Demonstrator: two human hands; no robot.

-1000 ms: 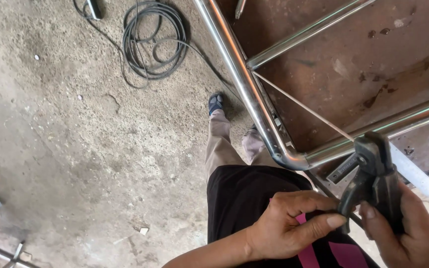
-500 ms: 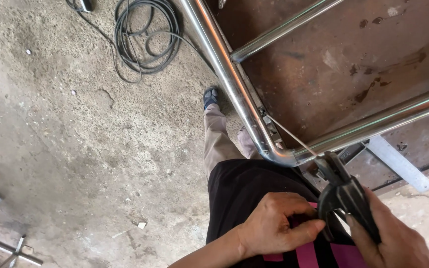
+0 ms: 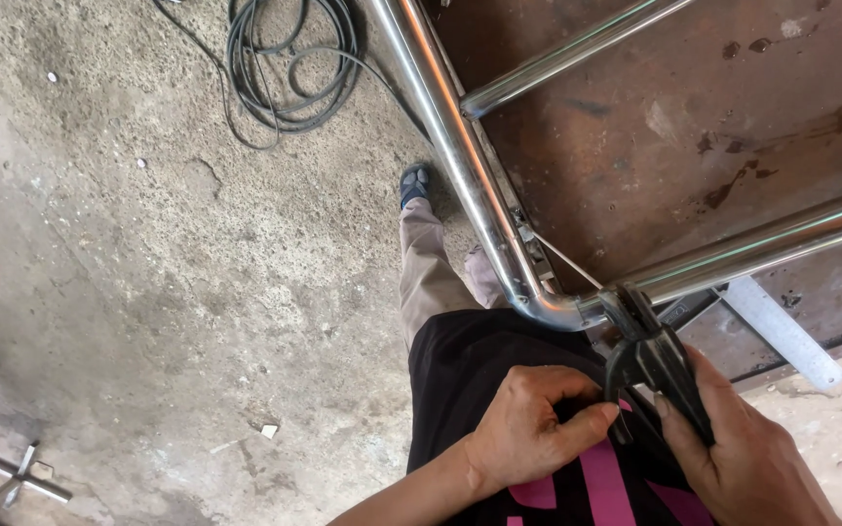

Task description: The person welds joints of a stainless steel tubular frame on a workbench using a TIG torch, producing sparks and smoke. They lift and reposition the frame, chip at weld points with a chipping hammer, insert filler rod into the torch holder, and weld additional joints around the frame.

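- The right hand (image 3: 743,458) is wrapping its fingers tightly around the handle of a black clamp tool (image 3: 657,358), palm over the lower end.
- The clamp tool is pointing up and slightly left from that hand, its long axis running toward the bend of the steel tube (image 3: 548,310); its nose is touching the tube just right of the bend.
- The left hand (image 3: 528,429) is sitting just left of the clamp tool, fingers curled, thumb and forefinger pressing together near the tool's lower part; what they are pinching cannot be told.
- The right hand is nearer the tube bend than the left.
- A thin wire (image 3: 567,258) is running from the tube down to the bend.
- Right of the tube bend a rusty metal sheet (image 3: 694,127) is lying under the frame, with a flat metal strip (image 3: 782,331) close by.
- Left of the bend there is bare concrete floor (image 3: 148,292), with a coiled cable (image 3: 289,58) well apart at the top.
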